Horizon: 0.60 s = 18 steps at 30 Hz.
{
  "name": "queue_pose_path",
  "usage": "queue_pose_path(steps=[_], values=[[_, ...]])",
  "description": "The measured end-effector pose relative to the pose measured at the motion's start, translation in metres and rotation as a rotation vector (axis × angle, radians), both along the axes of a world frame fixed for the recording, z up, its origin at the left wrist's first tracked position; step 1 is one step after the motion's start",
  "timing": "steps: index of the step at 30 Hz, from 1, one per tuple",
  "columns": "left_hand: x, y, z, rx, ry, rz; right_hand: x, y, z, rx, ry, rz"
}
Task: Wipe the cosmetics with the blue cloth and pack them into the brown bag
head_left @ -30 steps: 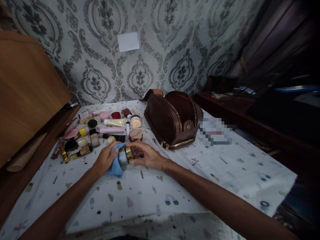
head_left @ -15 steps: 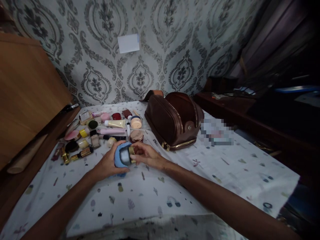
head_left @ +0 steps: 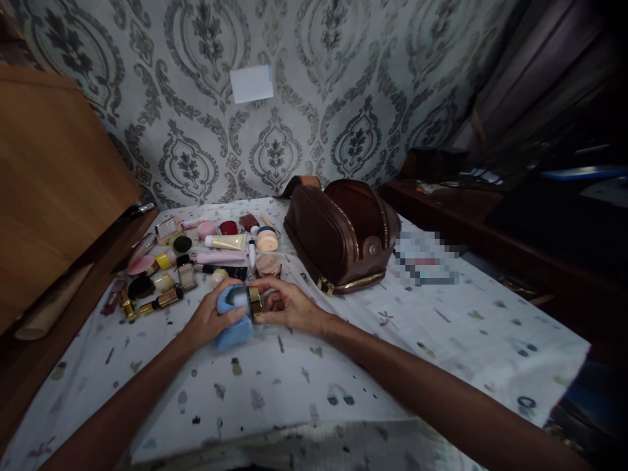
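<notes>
Lying well left of the brown bag (head_left: 318, 229), a gold-and-black tube (head_left: 161, 301) rests on the printed sheet (head_left: 275, 392). Toward the bag's near left, the left hand (head_left: 210, 319) curls around a blue cloth (head_left: 233, 335) held against a jar (head_left: 241, 297). Closer to the bag, the right hand (head_left: 289, 305) pinches the jar's gold end (head_left: 256, 303). Just right of the bag lies a pixelated item (head_left: 424, 260).
</notes>
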<state>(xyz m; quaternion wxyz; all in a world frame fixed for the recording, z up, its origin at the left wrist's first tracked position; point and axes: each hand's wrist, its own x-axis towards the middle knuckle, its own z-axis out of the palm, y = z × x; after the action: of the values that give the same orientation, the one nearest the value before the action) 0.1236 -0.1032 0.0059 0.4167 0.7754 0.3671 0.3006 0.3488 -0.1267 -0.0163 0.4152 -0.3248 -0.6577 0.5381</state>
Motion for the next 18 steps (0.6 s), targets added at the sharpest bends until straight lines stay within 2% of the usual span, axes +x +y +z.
queue_pose_path(steps=[8, 10, 14, 18], values=[[0.003, -0.005, 0.004, 0.233, 0.09, 0.165, 0.001, -0.002, 0.003, 0.059, -0.159, -0.042], [0.002, -0.004, 0.001, 0.302, 0.106, 0.141, 0.001, -0.002, 0.002, 0.094, -0.182, -0.062], [-0.003, -0.001, -0.008, 0.477, 0.223, -0.005, 0.002, -0.001, 0.0, 0.121, -0.222, -0.116], [-0.007, 0.001, -0.017, 0.606, 0.347, -0.006, 0.002, 0.0, 0.002, 0.095, -0.225, -0.102]])
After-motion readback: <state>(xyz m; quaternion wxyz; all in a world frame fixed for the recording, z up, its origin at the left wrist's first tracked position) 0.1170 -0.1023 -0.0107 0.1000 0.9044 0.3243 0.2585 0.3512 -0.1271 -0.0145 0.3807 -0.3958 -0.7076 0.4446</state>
